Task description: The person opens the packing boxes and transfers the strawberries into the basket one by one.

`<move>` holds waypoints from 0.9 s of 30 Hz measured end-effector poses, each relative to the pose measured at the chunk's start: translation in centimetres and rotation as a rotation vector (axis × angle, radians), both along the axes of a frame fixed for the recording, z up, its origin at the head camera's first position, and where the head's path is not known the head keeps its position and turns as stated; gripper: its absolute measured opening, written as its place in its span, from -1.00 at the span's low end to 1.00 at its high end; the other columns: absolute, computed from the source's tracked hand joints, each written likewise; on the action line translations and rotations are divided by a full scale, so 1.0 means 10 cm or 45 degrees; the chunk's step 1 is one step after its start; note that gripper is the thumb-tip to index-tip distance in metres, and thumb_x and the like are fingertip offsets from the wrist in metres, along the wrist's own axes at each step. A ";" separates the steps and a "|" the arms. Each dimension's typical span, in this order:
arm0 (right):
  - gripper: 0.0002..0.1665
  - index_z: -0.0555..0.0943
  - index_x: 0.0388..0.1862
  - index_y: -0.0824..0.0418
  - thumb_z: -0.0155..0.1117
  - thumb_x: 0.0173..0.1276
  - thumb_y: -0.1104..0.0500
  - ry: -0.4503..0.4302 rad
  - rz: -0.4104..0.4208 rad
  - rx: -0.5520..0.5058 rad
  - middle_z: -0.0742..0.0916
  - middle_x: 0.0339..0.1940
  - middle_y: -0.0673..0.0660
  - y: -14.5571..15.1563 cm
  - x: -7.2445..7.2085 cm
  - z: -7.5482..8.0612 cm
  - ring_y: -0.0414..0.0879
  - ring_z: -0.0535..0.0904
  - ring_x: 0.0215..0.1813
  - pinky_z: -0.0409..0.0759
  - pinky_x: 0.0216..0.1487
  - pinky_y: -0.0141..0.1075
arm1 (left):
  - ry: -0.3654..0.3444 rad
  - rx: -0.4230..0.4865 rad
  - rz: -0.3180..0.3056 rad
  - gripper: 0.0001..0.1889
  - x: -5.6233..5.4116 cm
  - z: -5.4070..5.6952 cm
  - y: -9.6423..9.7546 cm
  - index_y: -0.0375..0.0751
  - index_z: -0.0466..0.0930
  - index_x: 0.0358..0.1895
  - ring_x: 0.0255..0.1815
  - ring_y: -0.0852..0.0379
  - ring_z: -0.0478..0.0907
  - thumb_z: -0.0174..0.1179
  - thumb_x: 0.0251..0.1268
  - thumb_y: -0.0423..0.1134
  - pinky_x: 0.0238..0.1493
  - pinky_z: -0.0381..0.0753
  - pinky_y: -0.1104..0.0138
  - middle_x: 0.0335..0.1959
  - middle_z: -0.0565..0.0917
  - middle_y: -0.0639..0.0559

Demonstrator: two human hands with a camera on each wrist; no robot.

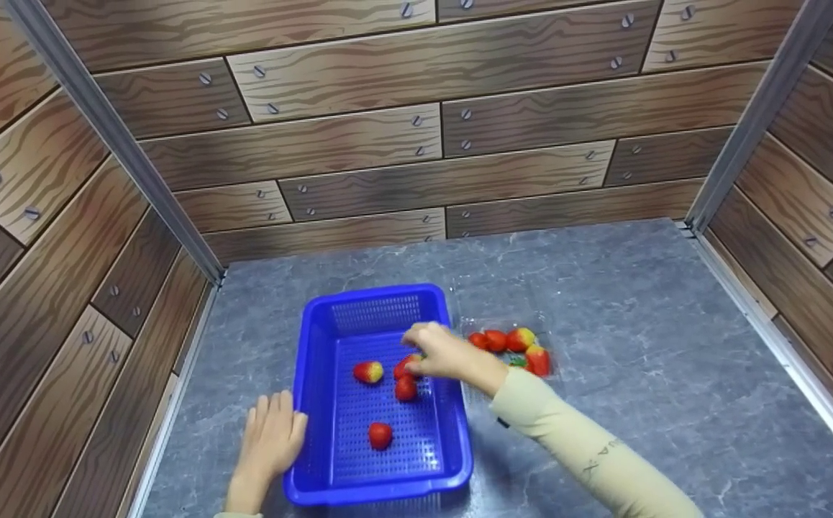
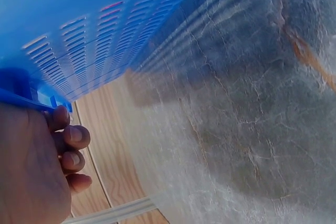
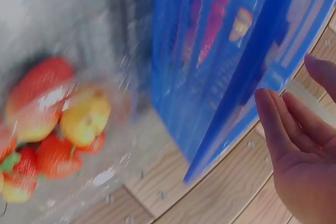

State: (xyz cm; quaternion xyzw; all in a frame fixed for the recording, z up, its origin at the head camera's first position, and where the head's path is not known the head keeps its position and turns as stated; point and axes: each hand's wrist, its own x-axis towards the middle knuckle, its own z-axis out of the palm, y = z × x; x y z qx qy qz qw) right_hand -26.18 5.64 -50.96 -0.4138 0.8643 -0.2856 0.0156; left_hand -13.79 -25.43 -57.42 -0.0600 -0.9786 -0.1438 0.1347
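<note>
A blue perforated plastic basket (image 1: pixel 380 496) stands on the grey floor with several red strawberries in it, one of them a red and yellow strawberry (image 1: pixel 368 372). My right hand (image 1: pixel 439 351) is over the basket's right side, close above the strawberry (image 1: pixel 406 389) pair there. In the right wrist view its thumb and fingers are apart with nothing between them. Beside the basket's left wall rests my left hand (image 1: pixel 270 435), fingers extended and thumb at the rim. The left wrist view shows that hand (image 2: pixel 37 161) right under the rim, its fingers loosely bent.
To the right of the basket, more strawberries, some yellow-tipped, lie in a clear plastic container (image 1: pixel 470 324). Wood-patterned walls (image 1: pixel 359 173) close in the back and both sides, with metal strips (image 1: pixel 783 360) along the floor edges.
</note>
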 end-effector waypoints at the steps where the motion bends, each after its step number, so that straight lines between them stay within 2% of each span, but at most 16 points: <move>1: -0.62 0.64 -0.07 0.46 0.42 0.16 0.28 -0.009 -0.018 -0.010 0.71 -0.14 0.31 0.05 -0.03 0.02 0.16 0.65 -0.08 0.60 0.03 -0.06 | 0.004 -0.003 -0.005 -0.83 0.00 0.00 0.00 -0.32 0.40 -0.18 -0.26 -0.13 0.30 0.01 0.33 -0.26 -0.15 0.29 0.03 -0.39 0.38 -0.11; 6: -0.70 0.65 -0.13 0.46 0.36 0.21 0.28 -0.009 -0.128 -0.047 0.71 -0.19 0.31 0.32 -0.18 0.08 0.17 0.66 -0.13 0.62 -0.02 -0.04 | 0.044 -0.015 -0.015 -0.85 -0.01 0.01 0.00 -0.31 0.39 -0.23 -0.28 -0.14 0.30 0.03 0.30 -0.27 -0.19 0.29 0.03 -0.41 0.38 -0.12; 10: -0.77 0.66 -0.20 0.43 0.33 0.23 0.28 -0.003 -0.201 -0.044 0.72 -0.26 0.30 0.57 -0.29 0.05 0.16 0.66 -0.21 0.64 -0.11 -0.03 | 0.064 -0.021 -0.017 -0.87 0.01 0.01 0.00 -0.29 0.39 -0.26 -0.29 -0.14 0.30 0.04 0.28 -0.28 -0.19 0.29 0.03 -0.43 0.39 -0.11; 15: -0.84 0.65 -0.30 0.41 0.32 0.22 0.29 -0.048 -0.296 -0.013 0.71 -0.33 0.30 0.90 -0.36 -0.07 0.15 0.65 -0.29 0.64 -0.20 -0.04 | 0.012 -0.007 -0.004 -0.89 0.02 -0.01 0.01 -0.26 0.38 -0.27 -0.31 -0.09 0.26 0.01 0.30 -0.27 -0.17 0.28 0.04 -0.43 0.37 -0.08; 19: -0.88 0.64 -0.35 0.43 0.33 0.19 0.34 -0.107 -0.342 0.007 0.69 -0.44 0.25 1.11 -0.37 -0.23 -0.01 0.57 -0.42 0.63 -0.31 -0.12 | -0.045 -0.008 0.003 -0.87 0.02 -0.02 0.02 -0.27 0.39 -0.21 -0.31 -0.05 0.25 -0.02 0.34 -0.26 -0.17 0.27 0.06 -0.41 0.37 -0.06; 24: -0.94 0.64 -0.45 0.38 0.36 0.15 0.38 -0.216 -0.389 0.048 0.64 -0.55 0.12 1.26 -0.36 -0.41 -0.10 0.47 -0.51 0.57 -0.40 -0.19 | -0.036 -0.006 0.009 -0.86 0.02 0.00 0.00 -0.28 0.40 -0.19 -0.29 -0.06 0.26 -0.01 0.34 -0.27 -0.15 0.29 0.05 -0.40 0.38 -0.07; 27: -0.92 0.64 -0.42 0.38 0.40 0.12 0.38 -0.271 -0.432 0.098 0.65 -0.53 0.12 1.31 -0.34 -0.46 -0.07 0.52 -0.47 0.59 -0.34 -0.15 | -0.036 -0.003 0.009 -0.85 0.00 0.01 0.00 -0.29 0.40 -0.17 -0.28 -0.07 0.27 0.00 0.34 -0.26 -0.14 0.29 0.04 -0.39 0.39 -0.07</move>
